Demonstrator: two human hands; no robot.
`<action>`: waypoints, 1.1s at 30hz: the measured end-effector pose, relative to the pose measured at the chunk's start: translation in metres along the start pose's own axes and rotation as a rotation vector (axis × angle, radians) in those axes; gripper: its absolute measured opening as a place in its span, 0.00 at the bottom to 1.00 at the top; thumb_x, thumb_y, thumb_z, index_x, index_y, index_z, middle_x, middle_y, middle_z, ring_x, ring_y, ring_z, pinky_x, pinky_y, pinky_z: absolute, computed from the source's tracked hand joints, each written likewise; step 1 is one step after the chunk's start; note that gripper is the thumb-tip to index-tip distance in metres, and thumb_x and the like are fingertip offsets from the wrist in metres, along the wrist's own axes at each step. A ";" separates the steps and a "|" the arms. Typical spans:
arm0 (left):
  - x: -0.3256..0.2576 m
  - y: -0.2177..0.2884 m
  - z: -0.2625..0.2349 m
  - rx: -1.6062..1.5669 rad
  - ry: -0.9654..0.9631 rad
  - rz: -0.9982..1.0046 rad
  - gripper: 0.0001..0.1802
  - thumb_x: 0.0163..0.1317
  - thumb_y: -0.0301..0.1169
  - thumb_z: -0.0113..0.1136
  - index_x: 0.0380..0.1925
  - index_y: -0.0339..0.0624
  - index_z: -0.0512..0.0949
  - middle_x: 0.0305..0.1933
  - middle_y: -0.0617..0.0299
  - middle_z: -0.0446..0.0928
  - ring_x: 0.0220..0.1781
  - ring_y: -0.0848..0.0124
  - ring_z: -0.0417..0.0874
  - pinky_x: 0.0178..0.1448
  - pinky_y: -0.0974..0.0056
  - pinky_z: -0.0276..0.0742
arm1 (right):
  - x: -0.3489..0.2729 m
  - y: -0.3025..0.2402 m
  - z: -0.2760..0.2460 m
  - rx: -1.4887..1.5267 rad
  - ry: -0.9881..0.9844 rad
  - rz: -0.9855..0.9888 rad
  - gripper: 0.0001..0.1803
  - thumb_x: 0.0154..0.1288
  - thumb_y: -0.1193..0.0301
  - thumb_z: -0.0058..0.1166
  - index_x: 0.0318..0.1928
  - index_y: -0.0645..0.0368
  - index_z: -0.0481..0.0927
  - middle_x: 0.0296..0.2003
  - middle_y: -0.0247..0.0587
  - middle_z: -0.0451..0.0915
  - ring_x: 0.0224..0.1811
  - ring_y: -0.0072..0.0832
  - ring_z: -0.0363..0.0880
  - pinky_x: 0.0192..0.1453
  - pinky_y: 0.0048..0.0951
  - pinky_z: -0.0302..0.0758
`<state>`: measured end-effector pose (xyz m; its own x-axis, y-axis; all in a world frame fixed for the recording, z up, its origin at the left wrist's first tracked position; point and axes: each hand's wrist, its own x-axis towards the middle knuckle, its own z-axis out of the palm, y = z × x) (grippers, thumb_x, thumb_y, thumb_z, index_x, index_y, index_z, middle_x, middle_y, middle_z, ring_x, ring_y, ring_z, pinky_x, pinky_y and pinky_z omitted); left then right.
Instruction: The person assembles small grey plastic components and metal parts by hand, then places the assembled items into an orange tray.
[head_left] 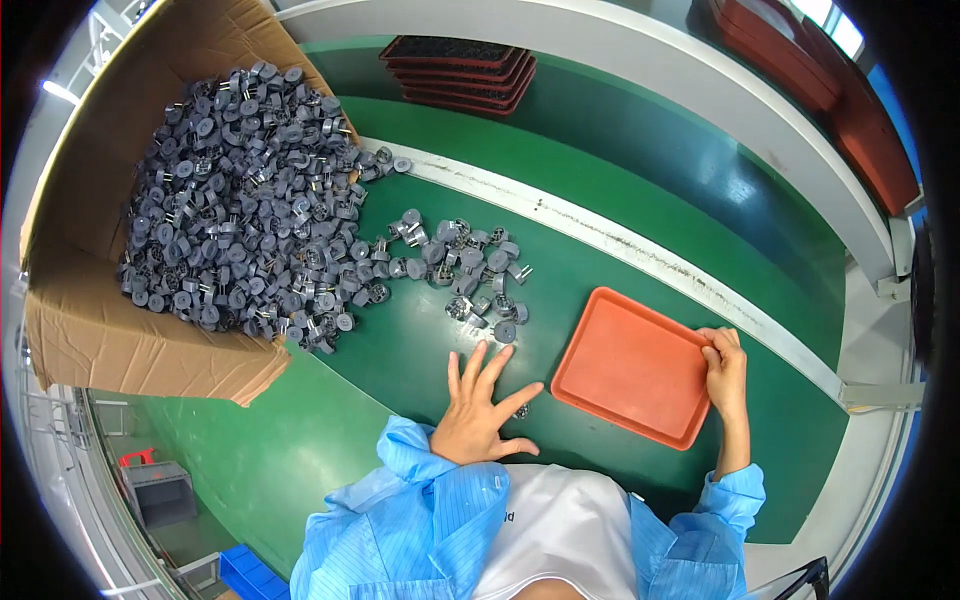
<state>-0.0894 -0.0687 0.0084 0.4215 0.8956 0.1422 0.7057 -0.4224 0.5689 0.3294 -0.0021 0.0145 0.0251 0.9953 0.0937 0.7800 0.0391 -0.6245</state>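
My left hand (472, 412) is over the green tabletop with its fingers spread and nothing in them. Just beyond its fingertips lies a loose cluster of small round grey parts with metal pins (497, 262). One more such part (521, 411) sits between the thumb and index finger, partly hidden. My right hand (727, 368) grips the upper right edge of a shallow orange-red tray (630, 368), fingers over the rim. Nothing lies in the tray, which is tilted to the view on the table.
A large cardboard box (150, 352) on its side spills a heap of the grey parts (250, 200) onto the table at left. Beyond a white rail (600, 235) stand stacked dark red trays (465, 85). Grey (162, 495) and blue bins (250, 572) are at lower left.
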 end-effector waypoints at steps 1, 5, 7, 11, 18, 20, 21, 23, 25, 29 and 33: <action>0.001 -0.001 0.006 -0.006 -0.001 -0.013 0.41 0.55 0.62 0.79 0.69 0.70 0.81 0.89 0.45 0.50 0.90 0.32 0.42 0.81 0.11 0.32 | 0.003 -0.002 -0.001 0.026 0.000 -0.020 0.15 0.66 0.89 0.55 0.51 0.67 0.86 0.42 0.49 0.83 0.48 0.48 0.79 0.57 0.40 0.77; 0.018 -0.012 0.023 0.220 0.076 -0.047 0.35 0.61 0.55 0.78 0.68 0.69 0.81 0.90 0.49 0.50 0.90 0.32 0.43 0.78 0.09 0.32 | 0.013 -0.006 -0.001 0.008 -0.011 -0.001 0.15 0.66 0.89 0.55 0.51 0.68 0.86 0.42 0.49 0.84 0.48 0.47 0.80 0.57 0.41 0.78; 0.030 -0.023 0.020 0.315 0.128 -0.111 0.34 0.61 0.53 0.78 0.68 0.68 0.82 0.90 0.50 0.50 0.90 0.33 0.43 0.78 0.10 0.33 | 0.015 -0.010 -0.004 0.001 -0.018 0.011 0.15 0.65 0.88 0.56 0.50 0.66 0.87 0.42 0.50 0.85 0.50 0.47 0.80 0.58 0.42 0.77; 0.046 -0.036 0.003 0.292 0.256 -0.196 0.38 0.58 0.55 0.79 0.69 0.63 0.81 0.87 0.41 0.53 0.89 0.32 0.46 0.81 0.17 0.39 | 0.019 -0.043 -0.020 -0.556 -0.148 0.098 0.16 0.64 0.86 0.60 0.50 0.63 0.89 0.44 0.50 0.86 0.53 0.48 0.82 0.59 0.45 0.78; 0.068 -0.033 0.002 0.170 0.371 -0.236 0.47 0.51 0.59 0.83 0.70 0.52 0.79 0.71 0.35 0.62 0.78 0.31 0.59 0.76 0.27 0.56 | 0.079 -0.139 0.034 0.033 -0.335 -0.527 0.25 0.66 0.80 0.66 0.64 0.62 0.80 0.63 0.55 0.80 0.61 0.54 0.81 0.69 0.50 0.79; 0.070 -0.035 0.006 0.181 0.392 -0.238 0.47 0.51 0.57 0.83 0.69 0.51 0.79 0.69 0.35 0.63 0.77 0.32 0.61 0.75 0.30 0.60 | 0.103 -0.159 0.074 0.143 -0.418 -0.540 0.27 0.70 0.79 0.65 0.67 0.64 0.76 0.63 0.56 0.78 0.63 0.58 0.81 0.67 0.53 0.79; 0.071 -0.037 0.007 0.176 0.408 -0.237 0.46 0.51 0.56 0.84 0.69 0.51 0.80 0.69 0.34 0.63 0.76 0.32 0.62 0.75 0.32 0.61 | 0.113 -0.167 0.092 0.186 -0.444 -0.487 0.28 0.70 0.79 0.65 0.68 0.63 0.75 0.62 0.56 0.77 0.62 0.59 0.80 0.66 0.53 0.80; 0.070 -0.039 0.007 0.150 0.419 -0.247 0.46 0.51 0.54 0.85 0.69 0.50 0.80 0.69 0.34 0.63 0.75 0.33 0.64 0.74 0.35 0.65 | 0.121 -0.178 0.122 0.204 -0.469 -0.450 0.28 0.70 0.80 0.65 0.68 0.63 0.73 0.60 0.58 0.77 0.62 0.62 0.80 0.64 0.53 0.81; 0.069 -0.041 0.006 0.108 0.417 -0.270 0.46 0.49 0.53 0.86 0.68 0.50 0.80 0.69 0.33 0.63 0.73 0.34 0.66 0.73 0.37 0.67 | 0.126 -0.185 0.145 0.139 -0.475 -0.456 0.28 0.70 0.80 0.65 0.67 0.65 0.71 0.58 0.60 0.76 0.61 0.63 0.80 0.64 0.53 0.81; 0.068 -0.039 0.004 0.139 0.436 -0.259 0.46 0.46 0.52 0.88 0.66 0.52 0.82 0.71 0.32 0.64 0.72 0.36 0.69 0.71 0.39 0.70 | 0.099 -0.185 0.167 0.301 -0.547 -0.366 0.25 0.70 0.82 0.63 0.65 0.71 0.72 0.57 0.63 0.77 0.60 0.63 0.82 0.62 0.53 0.81; 0.068 -0.040 0.004 0.192 0.424 -0.257 0.41 0.49 0.45 0.87 0.66 0.54 0.83 0.71 0.34 0.65 0.72 0.38 0.70 0.68 0.40 0.71 | 0.087 -0.166 0.148 0.383 -0.576 -0.476 0.22 0.68 0.81 0.64 0.62 0.68 0.78 0.54 0.57 0.81 0.61 0.59 0.81 0.65 0.51 0.79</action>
<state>-0.0869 0.0084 -0.0078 -0.0185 0.9345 0.3554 0.8641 -0.1639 0.4759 0.1096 0.0913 0.0113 -0.6571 0.7507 0.0684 0.3580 0.3907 -0.8481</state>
